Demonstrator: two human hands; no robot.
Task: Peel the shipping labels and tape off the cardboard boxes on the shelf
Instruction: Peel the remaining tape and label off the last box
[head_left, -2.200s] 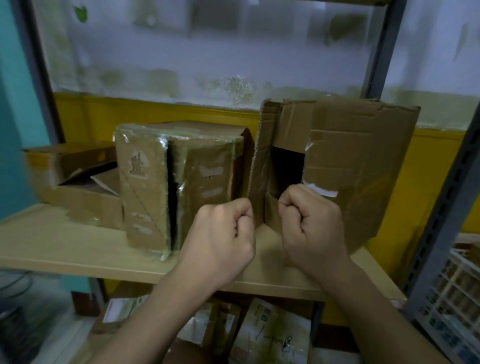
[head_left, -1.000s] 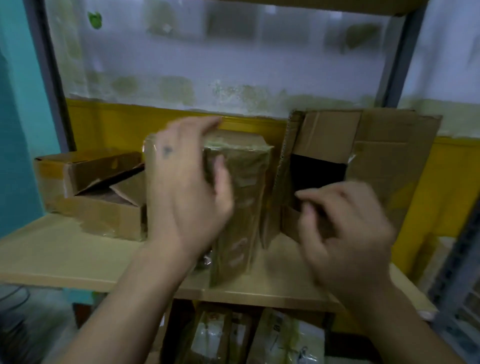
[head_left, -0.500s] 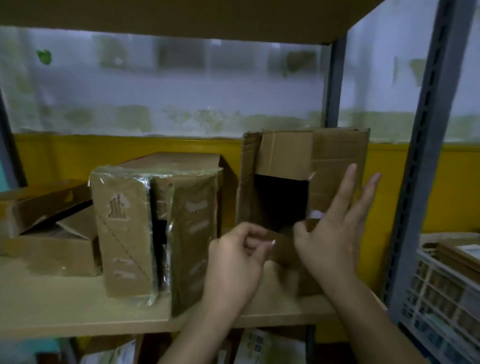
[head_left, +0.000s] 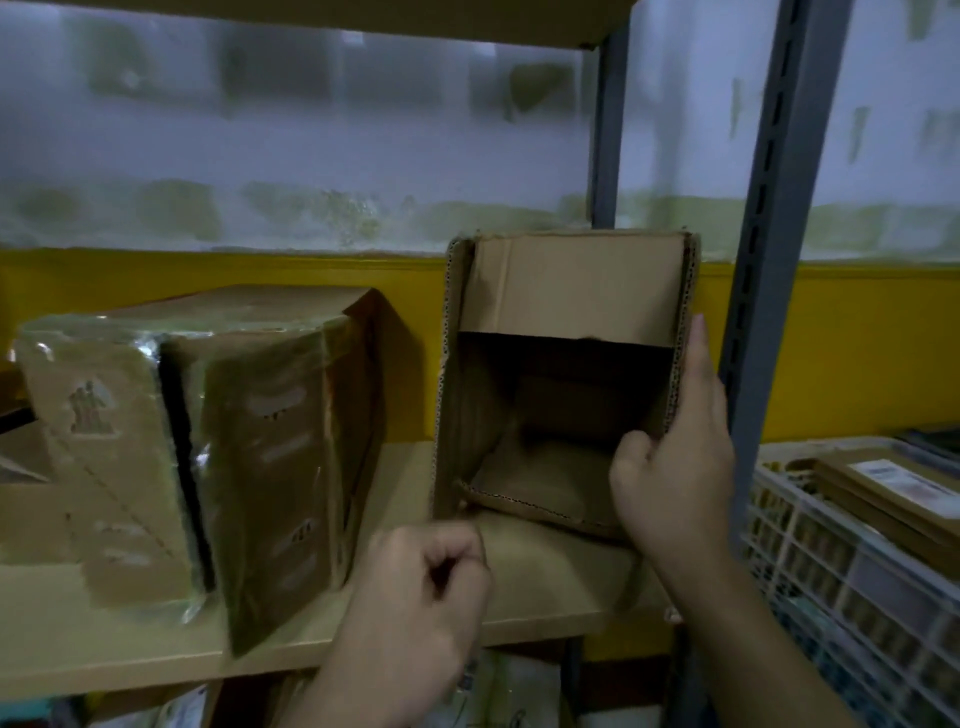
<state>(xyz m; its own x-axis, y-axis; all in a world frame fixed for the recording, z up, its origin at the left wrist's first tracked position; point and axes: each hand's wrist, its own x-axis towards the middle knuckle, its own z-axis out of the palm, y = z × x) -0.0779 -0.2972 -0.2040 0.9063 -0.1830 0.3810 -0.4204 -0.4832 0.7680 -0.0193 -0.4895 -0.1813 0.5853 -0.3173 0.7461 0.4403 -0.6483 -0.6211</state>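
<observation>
Right hand (head_left: 675, 483) grips open box (head_left: 571, 291) right wall; left hand (head_left: 421, 608) fisted below, before shelf (head_left: 78, 649).

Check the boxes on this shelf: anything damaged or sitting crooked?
Yes. The tape-wrapped box is split down its front, a dark gap between two halves, and stands skewed with wrinkled film. The open box, gripped at its edge by the right hand, lies on its side, its lower flap bent inward.

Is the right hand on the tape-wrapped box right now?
No, the right hand grips the right wall of the open box, apart from the tape-wrapped box.
</observation>
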